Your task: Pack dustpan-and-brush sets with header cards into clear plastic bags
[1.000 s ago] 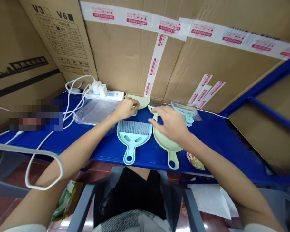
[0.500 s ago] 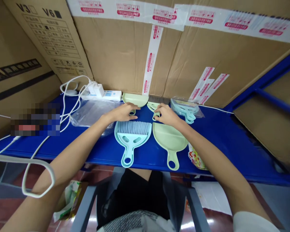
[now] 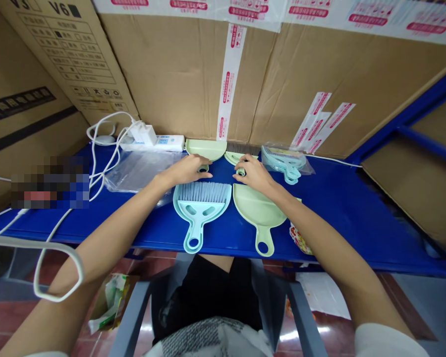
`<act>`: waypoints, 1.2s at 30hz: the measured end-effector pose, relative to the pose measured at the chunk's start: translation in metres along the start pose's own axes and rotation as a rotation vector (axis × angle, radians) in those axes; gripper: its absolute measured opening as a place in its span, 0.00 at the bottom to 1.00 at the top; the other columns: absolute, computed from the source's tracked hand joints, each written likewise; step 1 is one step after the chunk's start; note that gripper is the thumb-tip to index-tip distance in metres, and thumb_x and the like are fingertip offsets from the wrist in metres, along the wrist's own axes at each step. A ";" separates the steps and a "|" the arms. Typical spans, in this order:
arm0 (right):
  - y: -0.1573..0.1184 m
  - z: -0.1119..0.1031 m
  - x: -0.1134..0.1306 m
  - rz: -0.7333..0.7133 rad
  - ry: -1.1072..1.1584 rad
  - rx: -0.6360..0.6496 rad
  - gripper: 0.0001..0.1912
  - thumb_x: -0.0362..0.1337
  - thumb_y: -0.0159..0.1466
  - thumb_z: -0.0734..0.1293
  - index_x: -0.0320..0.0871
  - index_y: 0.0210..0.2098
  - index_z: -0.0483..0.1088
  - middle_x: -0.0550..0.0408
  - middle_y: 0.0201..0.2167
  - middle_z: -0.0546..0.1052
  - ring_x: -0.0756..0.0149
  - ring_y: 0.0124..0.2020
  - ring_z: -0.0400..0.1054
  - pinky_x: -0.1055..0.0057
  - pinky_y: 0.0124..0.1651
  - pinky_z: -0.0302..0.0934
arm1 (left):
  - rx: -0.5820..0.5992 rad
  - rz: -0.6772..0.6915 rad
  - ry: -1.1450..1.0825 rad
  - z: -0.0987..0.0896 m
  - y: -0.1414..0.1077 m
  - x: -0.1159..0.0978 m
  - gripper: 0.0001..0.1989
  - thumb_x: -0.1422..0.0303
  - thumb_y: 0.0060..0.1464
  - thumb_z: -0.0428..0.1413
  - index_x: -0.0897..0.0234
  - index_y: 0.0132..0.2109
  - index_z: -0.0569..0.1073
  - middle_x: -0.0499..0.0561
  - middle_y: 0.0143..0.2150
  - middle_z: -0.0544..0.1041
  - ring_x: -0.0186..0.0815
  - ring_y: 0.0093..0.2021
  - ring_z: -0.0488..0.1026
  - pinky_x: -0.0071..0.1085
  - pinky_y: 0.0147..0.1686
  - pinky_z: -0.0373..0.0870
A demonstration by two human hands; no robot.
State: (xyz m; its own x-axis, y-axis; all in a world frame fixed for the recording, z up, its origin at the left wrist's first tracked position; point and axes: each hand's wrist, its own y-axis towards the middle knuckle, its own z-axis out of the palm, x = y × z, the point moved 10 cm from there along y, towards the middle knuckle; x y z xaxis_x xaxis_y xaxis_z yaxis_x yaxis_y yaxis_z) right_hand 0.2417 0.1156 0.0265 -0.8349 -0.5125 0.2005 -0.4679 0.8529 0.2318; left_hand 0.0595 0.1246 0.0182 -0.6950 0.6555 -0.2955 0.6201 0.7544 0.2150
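Note:
My left hand (image 3: 191, 170) reaches over the handle of a pale green dustpan (image 3: 206, 149) at the back; its thumb and fingers are apart. My right hand (image 3: 254, 172) curls its fingers round the handle of a small pale green brush (image 3: 233, 157), whose grey bristles face the cardboard. Nearer me lies a light blue dustpan (image 3: 177, 199) with a light blue brush (image 3: 195, 210) nested in it, bristles pointing away. Right of this pair is another pale green dustpan (image 3: 258, 210), handle toward me. My right hand partly hides the green brush.
On the blue table (image 3: 342, 213), a plastic-wrapped light blue set (image 3: 284, 163) lies at back right. Clear plastic bags (image 3: 141, 171), a power strip (image 3: 171, 143) and white cables (image 3: 96, 173) occupy the left. A colourful packet (image 3: 299, 239) sits under my right forearm; cardboard (image 3: 186, 74) stands behind.
The view has tilted slightly downward. My right fingers have curled a little closer round the green brush's handle. My left hand and the nearer dustpans stay in about the same place.

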 end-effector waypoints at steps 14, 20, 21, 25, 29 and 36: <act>-0.037 -0.111 -0.035 0.050 0.476 -0.810 0.12 0.44 0.68 0.77 0.45 0.32 0.78 0.54 0.33 0.83 0.59 0.36 0.80 0.61 0.44 0.75 | -0.260 -0.016 0.113 -0.029 -0.003 -0.015 0.25 0.52 0.75 0.48 0.65 0.58 0.80 0.63 0.57 0.83 0.57 0.61 0.75 0.54 0.64 0.73; -0.040 -0.114 -0.053 0.088 1.007 -0.852 0.30 0.64 0.63 0.77 0.48 0.27 0.65 0.59 0.25 0.75 0.61 0.27 0.81 0.63 0.35 0.79 | -0.571 0.100 0.042 -0.060 -0.014 -0.033 0.45 0.42 0.65 0.58 0.61 0.78 0.58 0.70 0.77 0.62 0.64 0.76 0.61 0.65 0.73 0.60; -0.037 -0.109 -0.052 0.099 1.081 -0.796 0.31 0.65 0.61 0.78 0.47 0.26 0.65 0.60 0.25 0.74 0.62 0.27 0.81 0.65 0.35 0.80 | -0.587 0.147 0.048 -0.062 -0.015 -0.041 0.50 0.39 0.62 0.60 0.58 0.80 0.54 0.69 0.80 0.56 0.66 0.79 0.55 0.68 0.74 0.55; -0.033 -0.090 -0.037 0.119 1.235 -0.595 0.32 0.66 0.58 0.80 0.46 0.28 0.66 0.62 0.26 0.73 0.66 0.26 0.81 0.72 0.30 0.78 | -0.552 0.279 0.094 -0.058 -0.016 -0.070 0.63 0.34 0.52 0.65 0.49 0.83 0.44 0.63 0.85 0.41 0.70 0.83 0.36 0.74 0.76 0.42; -0.036 -0.086 -0.028 0.090 1.278 -0.561 0.32 0.65 0.58 0.80 0.45 0.29 0.67 0.63 0.27 0.74 0.69 0.26 0.80 0.75 0.28 0.77 | -0.541 0.289 0.086 -0.052 -0.016 -0.076 0.70 0.35 0.48 0.68 0.57 0.83 0.41 0.69 0.84 0.44 0.73 0.83 0.41 0.73 0.77 0.38; -0.034 -0.070 -0.041 0.181 1.339 -0.568 0.32 0.65 0.58 0.80 0.45 0.29 0.67 0.63 0.26 0.73 0.69 0.26 0.80 0.75 0.30 0.78 | -0.534 0.110 0.000 -0.044 -0.013 -0.047 0.68 0.49 0.51 0.73 0.64 0.84 0.41 0.72 0.73 0.69 0.64 0.68 0.70 0.60 0.69 0.66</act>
State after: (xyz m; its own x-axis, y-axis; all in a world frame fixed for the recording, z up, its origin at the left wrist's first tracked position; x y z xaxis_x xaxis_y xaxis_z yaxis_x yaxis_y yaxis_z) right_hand 0.3118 0.1002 0.0766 0.1671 -0.3828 0.9086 0.0507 0.9237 0.3798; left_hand 0.0683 0.0856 0.0701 -0.6366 0.7314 -0.2445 0.4180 0.5937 0.6876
